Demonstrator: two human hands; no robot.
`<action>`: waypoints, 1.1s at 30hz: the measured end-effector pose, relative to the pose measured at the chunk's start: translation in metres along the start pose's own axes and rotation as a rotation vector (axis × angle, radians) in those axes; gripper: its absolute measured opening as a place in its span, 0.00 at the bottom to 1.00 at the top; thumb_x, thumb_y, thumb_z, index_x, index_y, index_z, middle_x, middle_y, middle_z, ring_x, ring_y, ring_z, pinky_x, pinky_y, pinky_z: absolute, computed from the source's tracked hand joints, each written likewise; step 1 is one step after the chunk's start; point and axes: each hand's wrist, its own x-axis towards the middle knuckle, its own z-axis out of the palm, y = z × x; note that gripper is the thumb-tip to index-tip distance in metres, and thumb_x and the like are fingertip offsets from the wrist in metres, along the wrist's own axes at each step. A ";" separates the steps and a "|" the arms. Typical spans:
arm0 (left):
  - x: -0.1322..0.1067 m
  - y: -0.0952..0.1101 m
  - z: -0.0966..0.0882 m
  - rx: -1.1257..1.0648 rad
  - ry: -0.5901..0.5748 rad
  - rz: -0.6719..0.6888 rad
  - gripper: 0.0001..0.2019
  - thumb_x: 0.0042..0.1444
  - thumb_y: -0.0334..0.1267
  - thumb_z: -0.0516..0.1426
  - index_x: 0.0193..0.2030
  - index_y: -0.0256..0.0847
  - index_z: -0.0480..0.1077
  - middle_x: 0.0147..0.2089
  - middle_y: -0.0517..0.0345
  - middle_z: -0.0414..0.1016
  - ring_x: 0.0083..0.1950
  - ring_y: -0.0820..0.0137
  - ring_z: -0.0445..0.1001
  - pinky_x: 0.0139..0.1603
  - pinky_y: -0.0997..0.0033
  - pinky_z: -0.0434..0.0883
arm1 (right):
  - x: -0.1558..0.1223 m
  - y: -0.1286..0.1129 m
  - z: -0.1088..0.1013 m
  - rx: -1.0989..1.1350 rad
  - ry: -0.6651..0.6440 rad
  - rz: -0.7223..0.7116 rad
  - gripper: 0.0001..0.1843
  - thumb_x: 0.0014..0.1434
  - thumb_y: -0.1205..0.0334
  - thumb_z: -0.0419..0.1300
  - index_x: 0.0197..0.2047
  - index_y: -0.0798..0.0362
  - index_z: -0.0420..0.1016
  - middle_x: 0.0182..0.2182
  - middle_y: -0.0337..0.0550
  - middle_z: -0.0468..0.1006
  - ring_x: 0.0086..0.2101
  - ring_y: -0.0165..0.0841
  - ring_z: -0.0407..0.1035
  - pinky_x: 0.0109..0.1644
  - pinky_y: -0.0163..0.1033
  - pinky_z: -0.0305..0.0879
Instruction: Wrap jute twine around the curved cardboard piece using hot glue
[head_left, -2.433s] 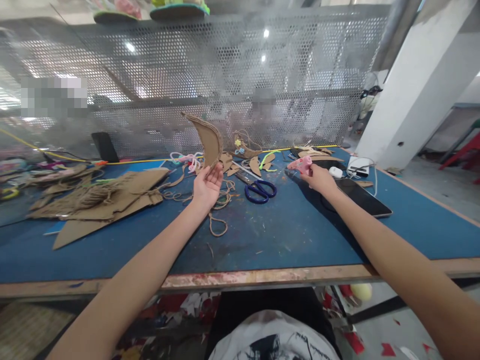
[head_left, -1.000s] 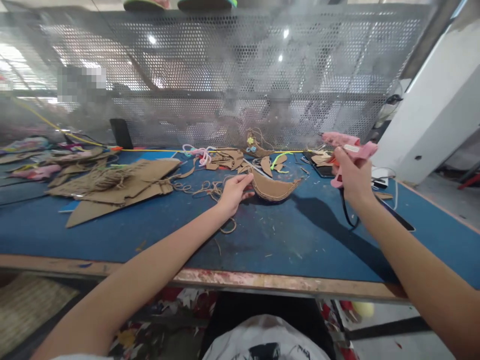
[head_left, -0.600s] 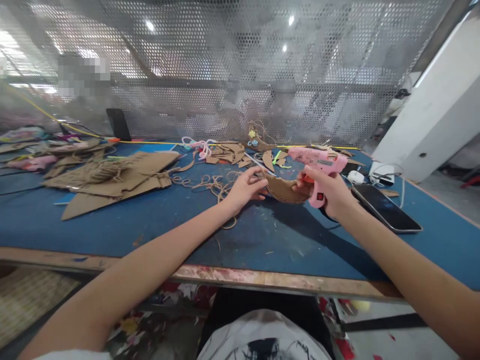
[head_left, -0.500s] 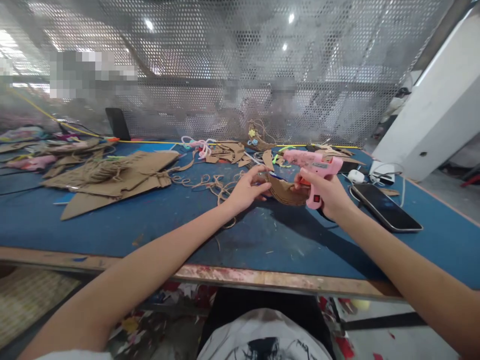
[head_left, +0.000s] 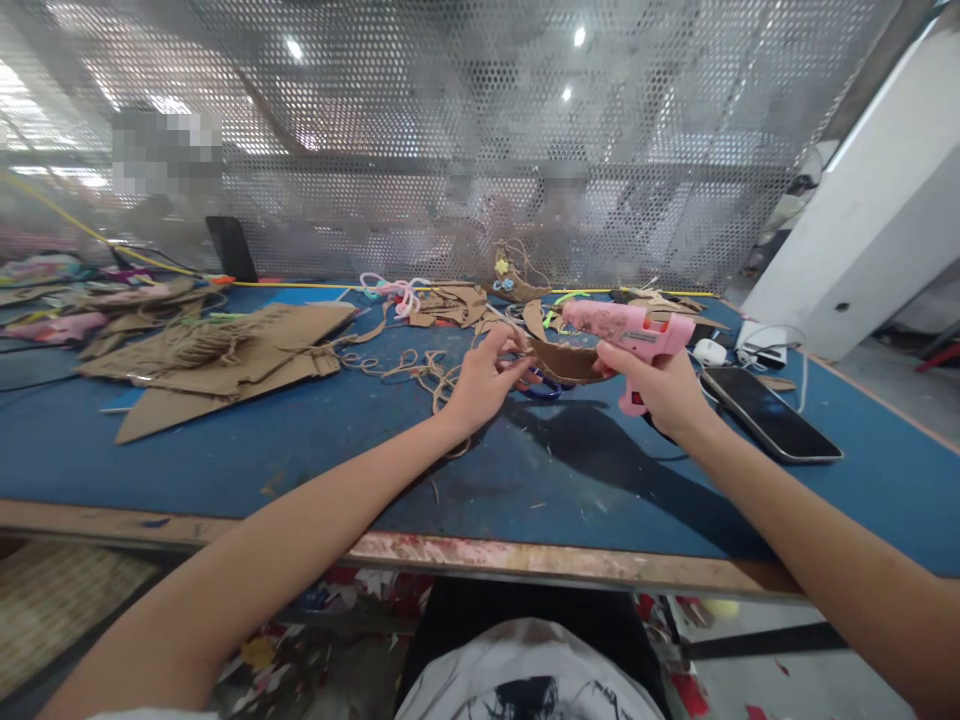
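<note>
My left hand (head_left: 484, 380) pinches the left end of a curved brown cardboard piece (head_left: 566, 360), held a little above the blue table (head_left: 300, 450). My right hand (head_left: 664, 385) is closed round a pink glue gun (head_left: 626, 330), whose nozzle points left over the cardboard's upper edge. The right hand's fingers also touch the cardboard's right end. Blue-handled scissors (head_left: 536, 388) lie on the table just under the cardboard, mostly hidden.
A pile of cardboard sheets and twine (head_left: 217, 355) lies at the left. Cardboard scraps (head_left: 454, 303) and pink loops (head_left: 390, 292) sit near the perforated metal screen (head_left: 450, 150). A dark phone (head_left: 772, 425) and white charger (head_left: 757, 345) lie at the right.
The right hand lifted the glue gun from the far right of the table and brought it to the cardboard. The left hand lowered the cardboard from upright to level. Both now hold it slightly higher.
</note>
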 end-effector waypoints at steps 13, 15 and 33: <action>0.002 0.009 0.003 -0.221 0.092 -0.128 0.16 0.48 0.32 0.63 0.37 0.44 0.59 0.33 0.66 0.71 0.26 0.73 0.78 0.28 0.75 0.74 | -0.008 -0.005 0.001 -0.274 -0.196 -0.220 0.16 0.56 0.56 0.62 0.46 0.52 0.78 0.43 0.45 0.81 0.48 0.42 0.73 0.54 0.45 0.68; 0.002 0.010 0.003 -0.249 0.097 -0.142 0.19 0.48 0.31 0.63 0.43 0.46 0.61 0.33 0.66 0.71 0.26 0.72 0.78 0.29 0.74 0.74 | -0.008 -0.004 0.001 -0.283 -0.179 -0.213 0.15 0.55 0.55 0.62 0.45 0.52 0.78 0.40 0.45 0.81 0.48 0.43 0.73 0.53 0.45 0.68; 0.001 0.004 -0.001 -0.114 0.015 -0.012 0.16 0.51 0.37 0.62 0.42 0.46 0.58 0.35 0.63 0.76 0.28 0.68 0.80 0.29 0.72 0.76 | -0.009 -0.004 0.000 -0.384 -0.159 -0.229 0.13 0.54 0.56 0.64 0.41 0.51 0.79 0.37 0.45 0.81 0.41 0.42 0.75 0.46 0.44 0.70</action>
